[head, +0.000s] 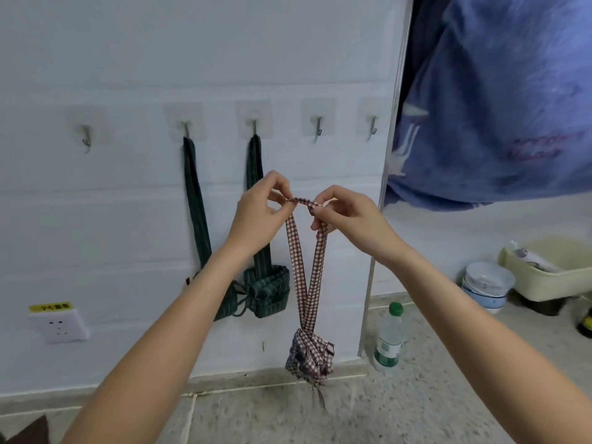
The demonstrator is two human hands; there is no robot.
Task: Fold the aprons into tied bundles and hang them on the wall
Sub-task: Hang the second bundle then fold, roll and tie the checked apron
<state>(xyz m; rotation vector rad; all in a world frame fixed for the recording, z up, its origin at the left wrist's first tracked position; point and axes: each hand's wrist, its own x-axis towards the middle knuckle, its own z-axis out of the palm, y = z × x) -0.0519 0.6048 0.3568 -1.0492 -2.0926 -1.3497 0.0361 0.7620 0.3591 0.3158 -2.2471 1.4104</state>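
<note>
in the head view, both hands are raised in front of a white wall (128, 59). the left hand (256, 213) pinches one end of the top of a red checked strap loop (304, 251), its fingers (275, 187) clamped on the cloth. the right hand (349, 216) pinches the other end, fingers (323, 208) curled round the strap. the loop hangs down to a red checked apron bundle (309, 354), dangling just above the speckled floor (384, 411). behind the left forearm, two green striped apron bundles (266, 290) hang from wall hooks (254, 126); two bare hooks (318, 128) stand to the right, one on the left. a green-capped plastic bottle (389, 338) stands near the wall corner, stacked bowls (487, 286) and a cream basin (551, 274) further right, a socket (59, 322) low on the left.
</note>
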